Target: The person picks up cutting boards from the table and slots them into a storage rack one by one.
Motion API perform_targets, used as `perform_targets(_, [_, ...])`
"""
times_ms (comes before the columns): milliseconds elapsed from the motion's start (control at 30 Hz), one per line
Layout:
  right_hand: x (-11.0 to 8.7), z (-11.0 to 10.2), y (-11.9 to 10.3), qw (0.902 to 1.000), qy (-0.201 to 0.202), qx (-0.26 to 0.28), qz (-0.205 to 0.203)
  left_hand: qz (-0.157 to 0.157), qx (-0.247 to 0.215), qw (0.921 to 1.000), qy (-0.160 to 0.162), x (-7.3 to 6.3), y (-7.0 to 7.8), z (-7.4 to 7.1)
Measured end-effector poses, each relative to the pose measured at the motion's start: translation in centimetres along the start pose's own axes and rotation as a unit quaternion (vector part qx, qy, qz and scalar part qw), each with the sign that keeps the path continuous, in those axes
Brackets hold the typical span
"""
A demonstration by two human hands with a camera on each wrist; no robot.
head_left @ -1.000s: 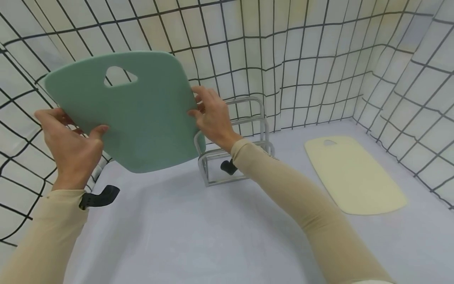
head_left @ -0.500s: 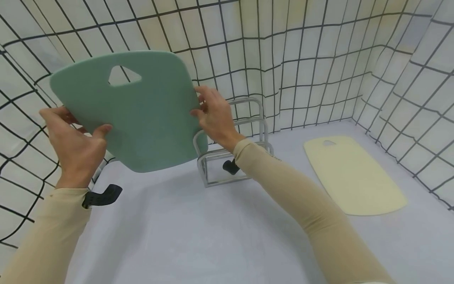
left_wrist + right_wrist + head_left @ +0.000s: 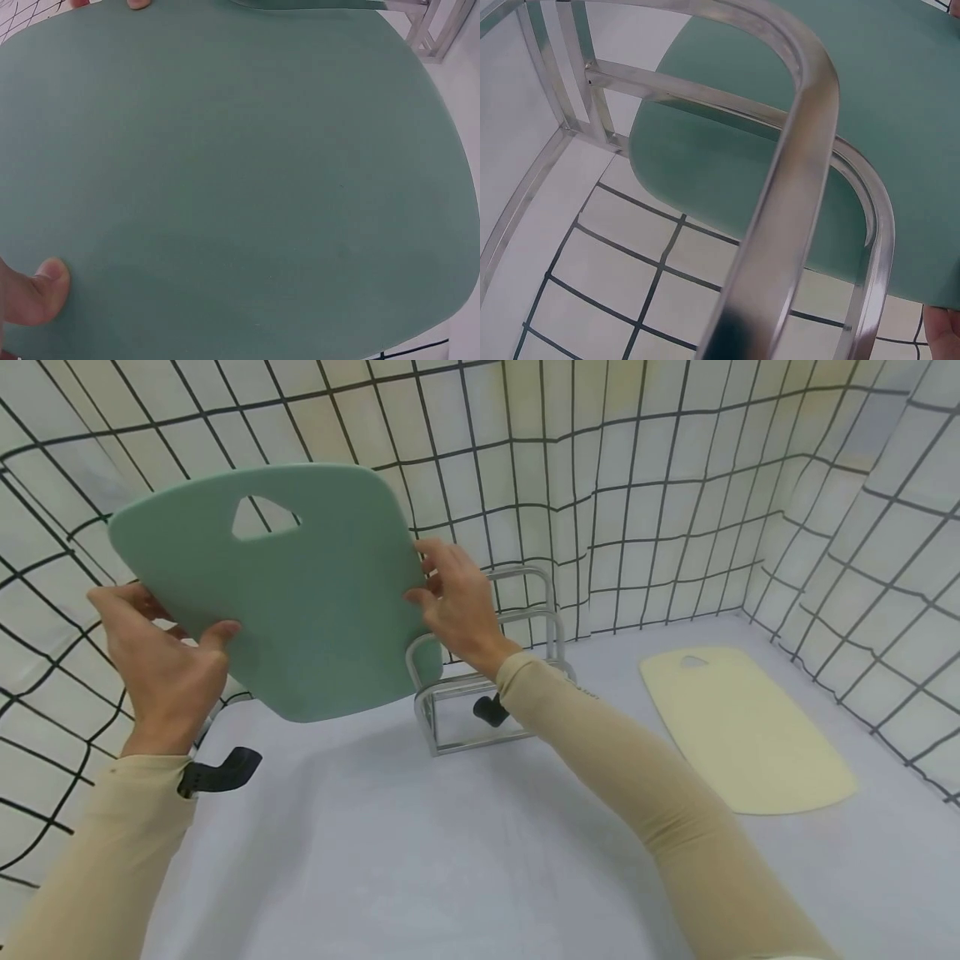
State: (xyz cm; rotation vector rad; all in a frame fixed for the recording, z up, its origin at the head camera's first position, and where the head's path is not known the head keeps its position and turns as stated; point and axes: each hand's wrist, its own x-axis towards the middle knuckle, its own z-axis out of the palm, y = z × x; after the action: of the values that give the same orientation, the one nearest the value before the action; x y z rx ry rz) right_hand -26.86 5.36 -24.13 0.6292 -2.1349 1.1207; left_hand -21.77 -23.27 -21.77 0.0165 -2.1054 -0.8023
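A green cutting board (image 3: 322, 602) is held tilted above the table, its handle hole toward the top. My left hand (image 3: 165, 664) grips its left edge, thumb on the near face; that thumb also shows in the left wrist view. At the board's right edge, my right hand (image 3: 459, 606) pinches it between thumb and fingers. The lower right corner reaches between the bars of a silver metal rack (image 3: 480, 745). In the right wrist view, the rack's bars (image 3: 799, 172) cross in front of the green board (image 3: 705, 150). My right forearm hides part of the rack.
A pale yellow cutting board (image 3: 750, 735) lies flat at the right on the white table (image 3: 420, 860). Behind and at both sides hangs white cloth with a black grid (image 3: 660, 502). Black wrist bands (image 3: 221, 771) sit on my sleeves.
The green board and both hands have shifted slightly to the right, so its lower right corner sits a little farther into the rack. The yellow board has stayed put.
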Motion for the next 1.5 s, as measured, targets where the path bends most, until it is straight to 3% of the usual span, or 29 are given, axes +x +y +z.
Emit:
perform_targets(233, [0.0, -0.4, 0.1, 0.9999, 0.008, -0.007, 0.001, 0.015, -0.002, 0.9999, 0.001, 0.1, 0.3, 0.0])
perform_targets(600, [0.1, -0.8, 0.2, 0.9999, 0.01, -0.012, 0.002, 0.002, 0.0, 1.0, -0.004, 0.0, 0.9, 0.4])
perform_targets(800, [0.2, -1.0, 0.4, 0.9998, 0.016, -0.01, 0.001, 0.017, -0.011, 0.9998, 0.0, 0.2, 1.0, 0.5])
perform_targets(1500, [0.1, -1.8, 0.9, 0.9993, 0.029, -0.016, -0.017, 0.027, -0.009, 0.9996, -0.004, 0.1, 1.7, 1.0])
